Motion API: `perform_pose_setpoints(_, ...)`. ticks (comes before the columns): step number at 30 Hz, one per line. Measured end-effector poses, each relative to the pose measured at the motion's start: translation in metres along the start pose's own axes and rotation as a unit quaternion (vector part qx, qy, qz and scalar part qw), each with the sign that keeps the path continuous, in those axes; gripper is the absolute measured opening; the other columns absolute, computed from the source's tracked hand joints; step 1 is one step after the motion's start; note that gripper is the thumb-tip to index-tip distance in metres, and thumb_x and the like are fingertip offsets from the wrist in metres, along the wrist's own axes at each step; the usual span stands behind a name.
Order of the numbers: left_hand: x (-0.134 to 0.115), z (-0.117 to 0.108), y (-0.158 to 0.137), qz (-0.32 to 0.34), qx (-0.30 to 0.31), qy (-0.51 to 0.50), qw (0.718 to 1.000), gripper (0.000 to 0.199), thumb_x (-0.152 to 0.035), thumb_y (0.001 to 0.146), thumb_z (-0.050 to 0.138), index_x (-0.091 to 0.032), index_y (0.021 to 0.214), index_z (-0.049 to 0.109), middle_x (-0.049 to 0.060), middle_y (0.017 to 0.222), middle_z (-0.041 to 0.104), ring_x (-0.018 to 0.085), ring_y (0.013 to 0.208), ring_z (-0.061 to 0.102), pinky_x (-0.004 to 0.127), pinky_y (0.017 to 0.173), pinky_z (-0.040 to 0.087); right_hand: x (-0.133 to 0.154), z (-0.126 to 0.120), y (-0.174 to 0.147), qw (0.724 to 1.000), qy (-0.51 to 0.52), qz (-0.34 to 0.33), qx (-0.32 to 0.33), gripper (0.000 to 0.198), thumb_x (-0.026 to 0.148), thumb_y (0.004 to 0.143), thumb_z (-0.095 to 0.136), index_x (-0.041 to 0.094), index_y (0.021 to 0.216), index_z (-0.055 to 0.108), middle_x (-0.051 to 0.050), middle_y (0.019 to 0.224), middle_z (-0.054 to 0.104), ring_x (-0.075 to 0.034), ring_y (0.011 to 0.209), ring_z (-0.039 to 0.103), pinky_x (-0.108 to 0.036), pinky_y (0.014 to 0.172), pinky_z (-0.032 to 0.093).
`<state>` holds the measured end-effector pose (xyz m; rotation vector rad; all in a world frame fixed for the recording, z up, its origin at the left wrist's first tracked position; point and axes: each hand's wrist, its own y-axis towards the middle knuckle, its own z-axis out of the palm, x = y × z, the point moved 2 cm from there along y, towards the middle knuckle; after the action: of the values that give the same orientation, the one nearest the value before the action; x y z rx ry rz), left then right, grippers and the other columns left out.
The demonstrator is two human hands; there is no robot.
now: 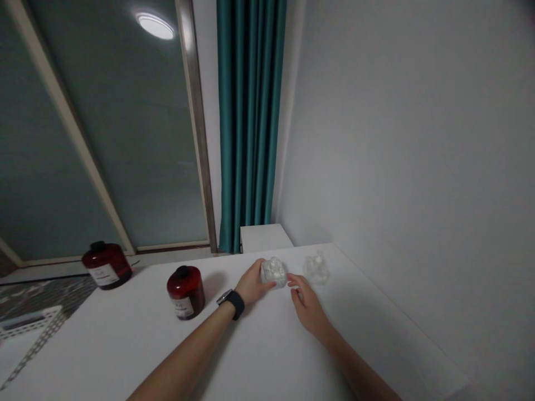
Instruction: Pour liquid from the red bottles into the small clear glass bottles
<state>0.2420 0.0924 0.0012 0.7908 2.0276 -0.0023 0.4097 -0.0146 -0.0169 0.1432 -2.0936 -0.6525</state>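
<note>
My left hand [251,283], with a dark watch on its wrist, grips a clear, bumpy plastic packet [273,271] between thumb and fingers, just above the white table. What is inside the packet is too blurred to make out. Close to its right side is my right hand [306,303], with fingers loosely bent and the thumb apart from them. Its fingertips come near the packet's edge, and nothing shows between them. Beyond the right hand, a second crumpled piece of clear plastic [316,268] lies on the table.
Left of my left arm stands a red bottle [186,292] with a black cap and white label. A similar bottle [107,265] is farther left, at the table's edge. A white basket [31,323] is at far left. The wall [397,167] borders the table's right side.
</note>
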Motion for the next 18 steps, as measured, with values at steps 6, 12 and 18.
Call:
perform_pose_setpoints(6,-0.018,-0.009,-0.033,0.002,0.053,-0.009,0.999,0.047,-0.026,0.068,0.079,-0.018,0.106,0.051,0.003,0.096,0.063,0.02,0.086,0.058,0.028,0.077,0.045,0.013,0.005,0.003,1.0,0.016,-0.01,0.02,0.034,0.024,0.087,0.055,0.023,0.12,0.056,-0.01,0.115,0.059,-0.024,0.108,0.058,-0.04,0.088,0.053)
perform_pose_setpoints(12,-0.03,-0.019,-0.071,-0.001,0.056,0.02,0.998,0.048,-0.026,0.066,0.08,-0.018,0.1,0.046,0.002,0.093,0.058,0.019,0.082,0.053,0.028,0.071,0.042,0.046,0.018,0.006,0.999,0.001,-0.021,0.028,0.021,0.017,0.075,0.068,0.022,0.093,0.059,-0.005,0.1,0.057,-0.024,0.098,0.055,-0.042,0.09,0.048)
perform_pose_setpoints(18,-0.033,-0.039,-0.109,-0.04,0.042,0.035,0.998,0.05,-0.028,0.067,0.08,-0.018,0.101,0.044,0.005,0.1,0.059,0.023,0.089,0.056,0.032,0.075,0.044,0.08,0.04,0.001,0.997,-0.053,-0.017,0.052,0.03,0.015,0.067,0.08,0.023,0.076,0.053,-0.003,0.088,0.055,-0.025,0.09,0.051,-0.041,0.081,0.045)
